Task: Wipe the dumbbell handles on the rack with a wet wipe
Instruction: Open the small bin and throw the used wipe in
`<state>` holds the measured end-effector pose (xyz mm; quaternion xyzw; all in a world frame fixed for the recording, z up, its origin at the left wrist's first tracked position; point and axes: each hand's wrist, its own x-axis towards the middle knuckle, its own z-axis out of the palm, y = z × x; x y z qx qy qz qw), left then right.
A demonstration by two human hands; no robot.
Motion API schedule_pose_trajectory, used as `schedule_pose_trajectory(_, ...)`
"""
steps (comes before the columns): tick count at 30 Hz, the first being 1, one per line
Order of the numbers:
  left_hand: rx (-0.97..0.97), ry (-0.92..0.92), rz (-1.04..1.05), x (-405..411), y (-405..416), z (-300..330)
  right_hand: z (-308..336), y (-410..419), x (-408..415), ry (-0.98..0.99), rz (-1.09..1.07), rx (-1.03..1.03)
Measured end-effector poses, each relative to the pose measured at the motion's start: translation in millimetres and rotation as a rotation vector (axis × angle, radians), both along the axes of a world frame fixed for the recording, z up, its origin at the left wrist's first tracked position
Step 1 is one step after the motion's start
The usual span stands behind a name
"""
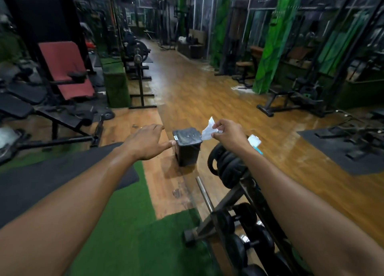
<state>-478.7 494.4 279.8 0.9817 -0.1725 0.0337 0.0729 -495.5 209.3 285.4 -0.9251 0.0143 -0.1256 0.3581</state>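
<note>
**Wipe held over the bin beside the rack**

The wet wipe (208,129) is pinched between thumb and fingertips of the right hand (228,131), hanging just above the black bin (188,145) on the wooden floor. The left hand (148,141) is spread, fingers straight, its thumb at the bin's lid edge. The step looks like discarding the wipe: the lid should be pushed open first, then the wipe released squarely over the mouth. The lid appears closed, so the bin's contents cannot be seen. The dumbbells (243,221) sit on the rack (220,219) below the right forearm, with a pale wipe packet (254,141) resting on its top.
</note>
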Motion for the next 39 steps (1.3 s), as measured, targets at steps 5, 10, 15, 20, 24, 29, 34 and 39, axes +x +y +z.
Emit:
schedule_pose_trajectory(5, -0.012, -0.029, 0.002, 87, 38, 9, 3, 41, 95, -0.022, -0.027, -0.005)
schedule_pose_trajectory(10, -0.02, -0.016, 0.0, 184, 75, 10, 9, 71, 181, -0.033, -0.077, 0.021)
schedule_pose_trajectory(15, -0.1, 0.026, -0.011, 265, 94, 8, 7, 81, 255, -0.039, -0.098, -0.005)
schedule_pose_trajectory(20, -0.127, 0.023, -0.01, 336, 91, 4, -6, 83, 324, -0.023, -0.109, 0.003)
schedule_pose_trajectory(24, -0.117, 0.034, -0.011, 392, 91, -6, -17, 81, 387, -0.019, -0.106, 0.027)
schedule_pose_trajectory(29, -0.107, 0.063, 0.044, 465, 102, -17, -21, 90, 473, 0.005, -0.077, 0.033)
schedule_pose_trajectory(34, -0.145, 0.07, 0.104, 532, 130, -27, -13, 113, 561, 0.013, -0.026, -0.012)
schedule_pose_trajectory(39, -0.142, 0.069, 0.128, 593, 159, -35, -15, 145, 644, 0.022, 0.023, -0.019)
